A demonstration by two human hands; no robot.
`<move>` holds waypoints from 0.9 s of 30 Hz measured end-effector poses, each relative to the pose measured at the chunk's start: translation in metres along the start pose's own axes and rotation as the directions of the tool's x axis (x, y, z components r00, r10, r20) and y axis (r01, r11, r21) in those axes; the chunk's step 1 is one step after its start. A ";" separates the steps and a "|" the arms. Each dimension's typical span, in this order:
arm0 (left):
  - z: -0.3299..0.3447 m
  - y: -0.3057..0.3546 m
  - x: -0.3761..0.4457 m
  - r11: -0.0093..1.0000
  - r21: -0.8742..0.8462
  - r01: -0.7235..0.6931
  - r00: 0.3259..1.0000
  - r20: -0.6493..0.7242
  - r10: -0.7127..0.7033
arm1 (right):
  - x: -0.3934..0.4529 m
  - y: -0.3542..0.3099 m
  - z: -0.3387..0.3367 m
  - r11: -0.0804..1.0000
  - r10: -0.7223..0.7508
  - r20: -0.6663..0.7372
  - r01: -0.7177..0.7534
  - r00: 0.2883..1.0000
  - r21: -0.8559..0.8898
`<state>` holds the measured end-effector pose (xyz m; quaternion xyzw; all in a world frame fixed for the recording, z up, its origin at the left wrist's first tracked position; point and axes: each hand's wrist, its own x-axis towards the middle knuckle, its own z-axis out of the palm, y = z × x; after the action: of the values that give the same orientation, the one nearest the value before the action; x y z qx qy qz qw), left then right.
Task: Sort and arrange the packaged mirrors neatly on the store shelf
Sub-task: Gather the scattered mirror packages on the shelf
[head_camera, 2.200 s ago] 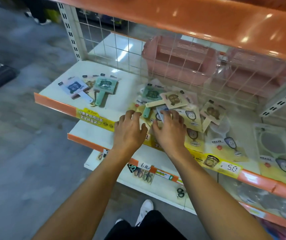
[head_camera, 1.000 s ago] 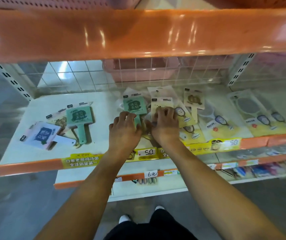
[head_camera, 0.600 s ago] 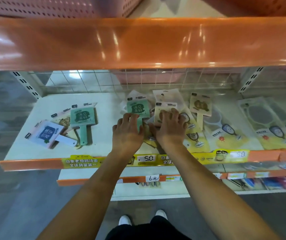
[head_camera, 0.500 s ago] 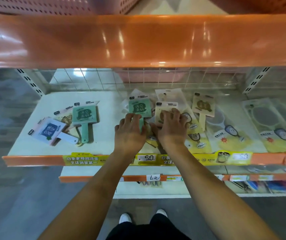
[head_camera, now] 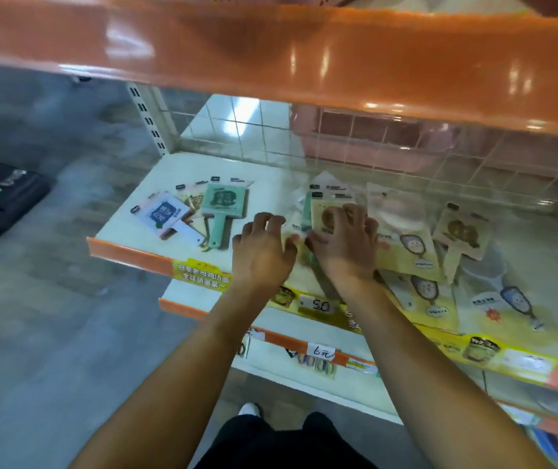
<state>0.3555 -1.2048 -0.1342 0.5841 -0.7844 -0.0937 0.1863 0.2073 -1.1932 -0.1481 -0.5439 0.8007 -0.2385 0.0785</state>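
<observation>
Both hands mid-frame on white shelf (head_camera: 176, 170): right hand (head_camera: 347, 245) fingers curled gripping beige packaged mirror (head_camera: 330, 214), left hand (head_camera: 262, 253) fingers loosely spread beside it.

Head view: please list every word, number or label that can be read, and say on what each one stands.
"5.0": price tag on the mirror shelf's front strip.
"6元": handwritten price tag on the front edge of the shelf below.
Yellow strip label at the shelf front: two lines of Chinese characters, too blurred to read surely.
Green mirror package, blue-and-white package, yellow packages: print too small or blurred.
</observation>
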 end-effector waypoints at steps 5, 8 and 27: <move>-0.025 -0.048 -0.010 0.977 0.088 0.196 0.980 -0.060 -0.192 | 0.000 -0.048 0.028 0.990 -0.131 0.063 0.128 0.989 0.052; -0.039 -0.081 -0.011 0.963 0.101 0.250 0.965 -0.107 -0.240 | 0.001 -0.078 0.046 0.978 -0.206 0.071 0.203 0.976 0.052; -0.089 -0.247 0.045 0.978 0.009 0.208 0.978 -0.030 -0.207 | 0.036 -0.236 0.136 0.979 -0.206 0.018 0.206 0.978 0.003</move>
<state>0.5978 -1.3154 -0.1351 0.6652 -0.7170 -0.0993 0.1832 0.4420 -1.3360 -0.1518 -0.6260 0.7392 -0.2409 0.0608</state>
